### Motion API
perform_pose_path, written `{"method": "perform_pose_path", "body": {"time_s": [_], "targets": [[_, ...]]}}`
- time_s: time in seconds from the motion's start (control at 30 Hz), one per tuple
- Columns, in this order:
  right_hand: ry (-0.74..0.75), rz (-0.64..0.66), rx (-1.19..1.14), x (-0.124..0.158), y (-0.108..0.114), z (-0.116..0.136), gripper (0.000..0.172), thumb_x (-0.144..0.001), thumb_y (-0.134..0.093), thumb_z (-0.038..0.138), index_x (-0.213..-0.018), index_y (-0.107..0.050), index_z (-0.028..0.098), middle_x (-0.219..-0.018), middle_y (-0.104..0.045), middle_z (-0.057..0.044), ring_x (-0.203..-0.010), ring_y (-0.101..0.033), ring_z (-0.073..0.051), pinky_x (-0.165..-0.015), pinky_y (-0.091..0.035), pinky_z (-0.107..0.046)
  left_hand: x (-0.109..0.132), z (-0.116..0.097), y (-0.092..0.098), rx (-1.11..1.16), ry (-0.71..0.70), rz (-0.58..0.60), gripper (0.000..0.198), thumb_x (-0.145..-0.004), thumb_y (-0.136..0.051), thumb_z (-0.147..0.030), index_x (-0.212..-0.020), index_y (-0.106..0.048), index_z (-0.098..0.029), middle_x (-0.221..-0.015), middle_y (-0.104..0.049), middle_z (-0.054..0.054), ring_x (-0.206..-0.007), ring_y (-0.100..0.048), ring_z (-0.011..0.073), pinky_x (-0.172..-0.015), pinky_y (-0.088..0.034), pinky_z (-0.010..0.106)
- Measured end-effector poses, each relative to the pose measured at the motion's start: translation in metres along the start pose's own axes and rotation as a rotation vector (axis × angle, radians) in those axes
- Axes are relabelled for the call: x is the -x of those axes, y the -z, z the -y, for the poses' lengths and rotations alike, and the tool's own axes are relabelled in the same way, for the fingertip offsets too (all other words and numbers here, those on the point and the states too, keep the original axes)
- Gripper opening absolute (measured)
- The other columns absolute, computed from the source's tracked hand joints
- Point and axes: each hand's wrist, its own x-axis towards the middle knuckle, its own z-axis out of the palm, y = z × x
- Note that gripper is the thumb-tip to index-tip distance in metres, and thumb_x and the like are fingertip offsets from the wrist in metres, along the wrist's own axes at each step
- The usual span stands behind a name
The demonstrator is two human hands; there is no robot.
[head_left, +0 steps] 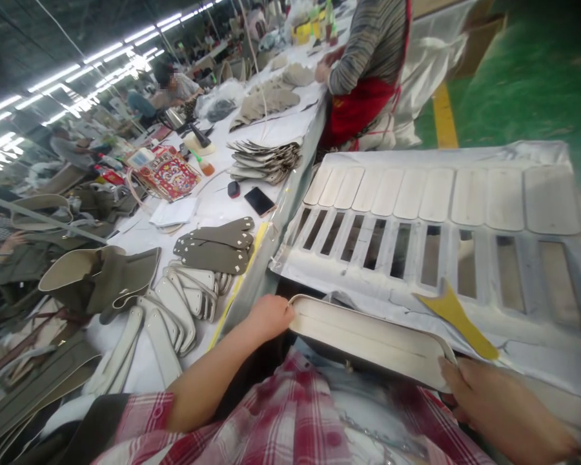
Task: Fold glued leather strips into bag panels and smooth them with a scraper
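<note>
A long cream panel with rounded corners and a dark underside (368, 336) is held lengthwise just in front of my body. My left hand (271, 316) grips its left end, fingers closed at the corner. At the other end, my right hand (484, 387) is closed on the right corner, slightly blurred. Beyond the panel lies a white slotted tray (421, 226) with a row of cream rectangular pieces (436, 194) along its far side. A yellow forked strip (459, 321) rests on the tray's near edge.
To the left, a white table (223, 200) bears cream straps (164, 316), dark olive pieces (215, 245), a phone (259, 201), a stack of pieces (264, 160) and a red patterned box (172, 173). A person in a striped sleeve (363, 58) stands at the table's far edge.
</note>
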Motion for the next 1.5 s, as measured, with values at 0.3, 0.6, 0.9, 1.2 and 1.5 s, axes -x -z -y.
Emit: {"method": "perform_pose_path", "body": {"time_s": [0.3,0.6,0.9,1.2,1.5], "targets": [[0.029,0.140,0.098,0.004,0.008,0.002,0.052,-0.079,-0.040,0.000,-0.130,-0.048,0.010,-0.096,-0.062,-0.015,-0.079,-0.065,-0.026,-0.070,-0.054,-0.044,0.003,0.017,-0.010,0.047,-0.133,0.025,0.047,-0.094,-0.022,-0.036,-0.077,-0.060,-0.014,-0.074,-0.064,0.008,-0.072,-0.059,0.0187,-0.066,-0.039,0.027],[0.023,0.132,0.082,0.005,0.015,0.011,0.035,-0.081,-0.034,-0.001,-0.094,-0.064,0.011,-0.086,-0.062,-0.014,-0.076,-0.065,-0.025,-0.072,-0.053,-0.044,-0.001,0.013,-0.006,0.019,-0.119,0.048,0.038,-0.091,-0.029,-0.032,-0.076,-0.058,-0.013,-0.085,-0.065,0.014,-0.083,-0.058,0.0240,-0.074,-0.040,0.033],[0.142,-0.105,0.262,0.004,-0.024,-0.009,0.048,-0.076,-0.046,0.003,-0.121,-0.057,0.017,-0.077,-0.058,-0.009,-0.056,-0.062,-0.023,-0.049,-0.053,-0.039,-0.010,0.039,-0.016,0.560,-0.152,0.252,0.067,-0.091,-0.004,-0.057,-0.067,-0.049,-0.013,-0.062,-0.054,0.004,-0.051,-0.046,0.0107,-0.050,-0.039,0.023],[0.155,-0.077,0.167,0.003,-0.034,-0.015,0.037,-0.081,-0.035,0.002,-0.101,-0.065,0.013,-0.080,-0.059,-0.011,-0.062,-0.064,-0.022,-0.059,-0.055,-0.041,-0.002,0.021,-0.009,0.191,-0.169,-0.003,0.034,-0.086,-0.038,-0.035,-0.063,-0.052,-0.014,-0.061,-0.051,0.002,-0.058,-0.043,0.0121,-0.056,-0.027,0.025],[0.202,-0.275,0.141,0.004,-0.043,-0.017,0.034,-0.074,-0.039,-0.002,-0.088,-0.067,0.011,-0.073,-0.059,-0.010,-0.055,-0.062,-0.021,-0.053,-0.055,-0.040,-0.005,0.029,-0.010,0.198,-0.220,0.044,0.033,-0.085,-0.037,-0.031,-0.060,-0.050,-0.013,-0.058,-0.048,-0.001,-0.056,-0.041,0.0095,-0.052,-0.025,0.022]]}}
